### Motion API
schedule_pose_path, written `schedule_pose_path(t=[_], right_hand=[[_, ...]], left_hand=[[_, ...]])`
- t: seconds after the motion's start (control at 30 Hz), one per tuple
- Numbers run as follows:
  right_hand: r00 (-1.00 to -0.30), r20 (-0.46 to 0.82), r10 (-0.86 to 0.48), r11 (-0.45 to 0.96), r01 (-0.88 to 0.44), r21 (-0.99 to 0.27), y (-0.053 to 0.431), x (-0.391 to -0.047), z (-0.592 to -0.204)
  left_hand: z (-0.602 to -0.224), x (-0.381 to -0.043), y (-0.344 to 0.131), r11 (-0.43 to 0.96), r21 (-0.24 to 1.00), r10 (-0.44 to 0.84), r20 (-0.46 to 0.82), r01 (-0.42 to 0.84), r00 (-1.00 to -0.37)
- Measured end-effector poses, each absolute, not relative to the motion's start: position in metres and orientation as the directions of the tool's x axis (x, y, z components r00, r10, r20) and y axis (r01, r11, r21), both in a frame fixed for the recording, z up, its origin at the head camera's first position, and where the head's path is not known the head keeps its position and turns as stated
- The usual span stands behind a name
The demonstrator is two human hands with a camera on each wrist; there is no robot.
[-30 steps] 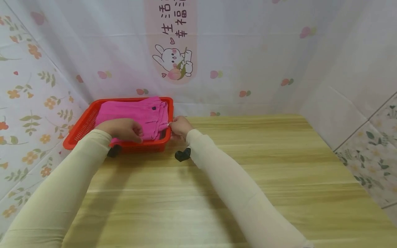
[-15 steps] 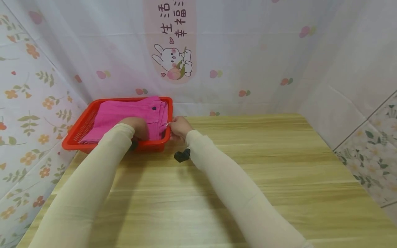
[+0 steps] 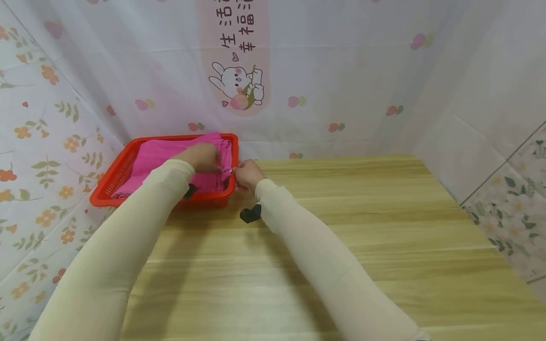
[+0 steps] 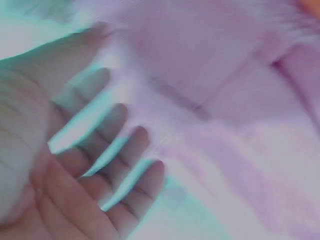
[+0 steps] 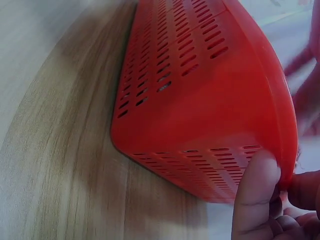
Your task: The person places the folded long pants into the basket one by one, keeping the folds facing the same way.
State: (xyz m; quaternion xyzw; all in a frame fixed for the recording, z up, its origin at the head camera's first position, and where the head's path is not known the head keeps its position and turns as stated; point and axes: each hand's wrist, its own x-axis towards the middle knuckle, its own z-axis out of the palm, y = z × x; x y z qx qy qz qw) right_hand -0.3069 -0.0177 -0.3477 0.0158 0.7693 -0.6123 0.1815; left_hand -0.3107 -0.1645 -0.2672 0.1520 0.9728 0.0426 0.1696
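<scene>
A folded pink garment (image 3: 155, 156) lies inside a red plastic basket (image 3: 112, 176) at the back left of the table. My left hand (image 3: 200, 157) is over the garment's right part, blurred in the head view. The left wrist view shows that hand's fingers (image 4: 120, 117) spread and slightly bent, holding nothing, with the tips close to the cloth; whether they touch it I cannot tell. My right hand (image 3: 248, 174) pinches the rim at the basket's right end. In the right wrist view its thumb and fingers (image 5: 257, 185) grip that rim near the corner.
The light wooden table (image 3: 341, 227) stretches to the right and front of the basket. A white printed curtain (image 3: 324, 85) hangs directly behind, and a flowered sheet (image 3: 47, 199) borders the left side. A dark piece (image 3: 250, 213) sticks out at the right cuff.
My left hand has moved right across the garment, dipped at the basket's front side, then risen and shifted farther back over the cloth. The right hand keeps its grip on the rim.
</scene>
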Motion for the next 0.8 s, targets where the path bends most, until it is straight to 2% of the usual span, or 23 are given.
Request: schedule_pose_path(t=[0.07, 0.13, 0.37, 0.53, 0.7, 0.77, 0.8], right_hand=[[-0.937, -0.288, -0.200, 0.256, 0.233, -0.938, -0.017, -0.307, -0.348], [-0.939, -0.285, -0.190, 0.263, 0.231, -0.937, -0.017, -0.306, -0.347], [-0.949, -0.260, -0.179, 0.274, 0.205, -0.940, -0.017, -0.302, -0.345], [-0.951, -0.251, -0.179, 0.254, 0.201, -0.946, -0.020, -0.301, -0.345], [-0.952, -0.251, -0.175, 0.267, 0.199, -0.943, -0.022, -0.301, -0.345], [-0.950, -0.258, -0.176, 0.263, 0.208, -0.942, -0.022, -0.301, -0.344], [-0.950, -0.260, -0.175, 0.259, 0.211, -0.943, -0.021, -0.301, -0.344]], left_hand=[[-0.279, -0.317, -0.158, 0.939, 0.137, 0.342, -0.254, 0.317, -0.905], [-0.288, -0.322, -0.154, 0.938, 0.116, 0.346, -0.242, 0.326, -0.907], [-0.299, -0.329, -0.145, 0.975, -0.001, 0.215, -0.266, 0.223, -0.940], [-0.304, -0.338, -0.146, 0.998, 0.040, 0.058, -0.372, 0.047, -0.926], [-0.308, -0.349, -0.153, 0.956, 0.164, -0.141, -0.475, -0.245, -0.868], [-0.306, -0.350, -0.154, 0.935, 0.178, -0.179, -0.507, -0.306, -0.843], [-0.302, -0.349, -0.153, 0.945, 0.165, -0.158, -0.526, -0.282, -0.836]])
